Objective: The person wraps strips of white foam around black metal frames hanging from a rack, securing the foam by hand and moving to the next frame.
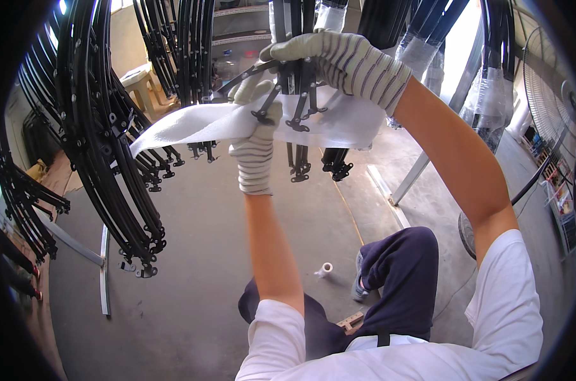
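My left hand (255, 143), in a white glove with dark stripes, is closed on a white foam sheet (189, 126) that stretches out to both sides. Its fingers reach up beside a hanging bundle of black metal bars (293, 81) and are partly covered. My right hand (348, 62), gloved the same way, reaches over from the right with its fingers curled round the upper part of that bundle. The sheet passes behind the bars, whose bracketed lower ends show in front of and below it.
Many black bars (78, 114) hang in bunches at the left, with more bars in clear plastic wrap (491, 95) at the right. A small white roll (326, 269) lies on the grey floor by my foot. Metal stand legs (105, 273), a large fan (545, 95) and a stool (139, 79) stand around.
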A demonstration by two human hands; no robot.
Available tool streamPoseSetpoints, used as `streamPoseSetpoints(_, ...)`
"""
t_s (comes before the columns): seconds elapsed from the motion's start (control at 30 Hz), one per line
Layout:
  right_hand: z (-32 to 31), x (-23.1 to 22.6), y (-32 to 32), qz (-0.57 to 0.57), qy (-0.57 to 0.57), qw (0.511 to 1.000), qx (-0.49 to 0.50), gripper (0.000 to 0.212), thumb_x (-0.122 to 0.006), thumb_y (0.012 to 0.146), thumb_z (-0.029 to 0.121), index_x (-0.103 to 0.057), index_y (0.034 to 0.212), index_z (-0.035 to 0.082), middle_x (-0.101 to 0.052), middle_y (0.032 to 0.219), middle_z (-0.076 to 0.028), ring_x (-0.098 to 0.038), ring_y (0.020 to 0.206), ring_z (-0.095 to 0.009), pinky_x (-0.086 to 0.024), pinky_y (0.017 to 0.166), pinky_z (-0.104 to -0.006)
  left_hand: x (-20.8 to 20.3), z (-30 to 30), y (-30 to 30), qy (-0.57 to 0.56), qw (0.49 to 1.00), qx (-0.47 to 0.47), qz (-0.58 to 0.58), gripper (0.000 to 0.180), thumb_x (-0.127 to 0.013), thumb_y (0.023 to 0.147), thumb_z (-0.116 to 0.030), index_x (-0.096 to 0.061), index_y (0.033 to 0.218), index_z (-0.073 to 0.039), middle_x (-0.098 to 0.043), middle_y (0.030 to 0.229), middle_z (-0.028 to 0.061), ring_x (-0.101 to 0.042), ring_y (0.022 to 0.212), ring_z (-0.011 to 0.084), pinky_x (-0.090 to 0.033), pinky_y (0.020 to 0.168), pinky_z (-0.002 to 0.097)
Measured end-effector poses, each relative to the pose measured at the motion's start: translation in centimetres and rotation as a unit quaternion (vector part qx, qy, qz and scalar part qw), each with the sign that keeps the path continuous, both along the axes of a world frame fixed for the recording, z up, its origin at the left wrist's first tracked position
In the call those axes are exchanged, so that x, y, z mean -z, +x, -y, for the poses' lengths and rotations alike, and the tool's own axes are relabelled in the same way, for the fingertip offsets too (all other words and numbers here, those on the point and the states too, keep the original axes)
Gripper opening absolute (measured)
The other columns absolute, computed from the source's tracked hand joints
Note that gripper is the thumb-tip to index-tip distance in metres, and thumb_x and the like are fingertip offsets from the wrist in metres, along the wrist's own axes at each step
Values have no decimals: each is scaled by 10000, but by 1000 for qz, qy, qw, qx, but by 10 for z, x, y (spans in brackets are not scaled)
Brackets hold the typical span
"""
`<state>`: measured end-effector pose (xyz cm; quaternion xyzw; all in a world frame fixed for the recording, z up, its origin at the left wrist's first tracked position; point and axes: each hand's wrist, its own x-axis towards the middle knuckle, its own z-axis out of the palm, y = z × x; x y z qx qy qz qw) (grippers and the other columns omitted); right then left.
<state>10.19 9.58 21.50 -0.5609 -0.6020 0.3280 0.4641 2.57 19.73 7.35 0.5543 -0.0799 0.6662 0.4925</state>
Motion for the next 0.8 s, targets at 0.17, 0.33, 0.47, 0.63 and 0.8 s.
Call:
streamPoseSetpoints(0.17,0,-5,-1,39,9,999,-9,243,-581,749,224,-603,899,33,-601,708,-56,-592,621,-103,-508,591,-198,2,-10,8,-8,992,107,72,353,-535,761,-125,-456,1082,-2,-542,959,87,-516,788,129,-417,701,234)
streamPoseSetpoints(0.33,-6,0,-2,-38,-5,999,29,239,-634,701,229,-601,781,7,-588,656,-68,-583,542,-99,-495,515,-154,40,-60,28,-6,948,-203,-246,258,-467,796,-137,-498,1008,7,-563,907,92,-536,822,129,-439,654,233)
streamPoseSetpoints(0.47,-3,-3,7,-46,-30,996,70,244,-634,700,238,-591,777,11,-582,637,-54,-572,517,-90,-486,452,-173,-3,-30,10,41,995,-18,-94,241,-464,808,-164,-512,984,-6,-557,864,58,-519,770,57,-424,577,168)
streamPoseSetpoints(0.63,-61,11,30,231,-179,943,161,163,-590,706,248,-605,797,114,-575,620,-9,-520,471,-116,-441,476,-268,14,-86,2,43,987,-55,-145,241,-461,808,-119,-508,1017,-8,-540,874,37,-501,751,70,-400,660,157)
streamPoseSetpoints(0.8,7,-20,-3,61,-119,967,216,277,-657,636,111,-564,888,44,-588,709,-38,-564,547,-81,-474,458,-222,-44,-28,-4,188,977,66,-78,174,-481,799,-92,-530,945,-11,-525,929,55,-508,857,131,-409,772,239)
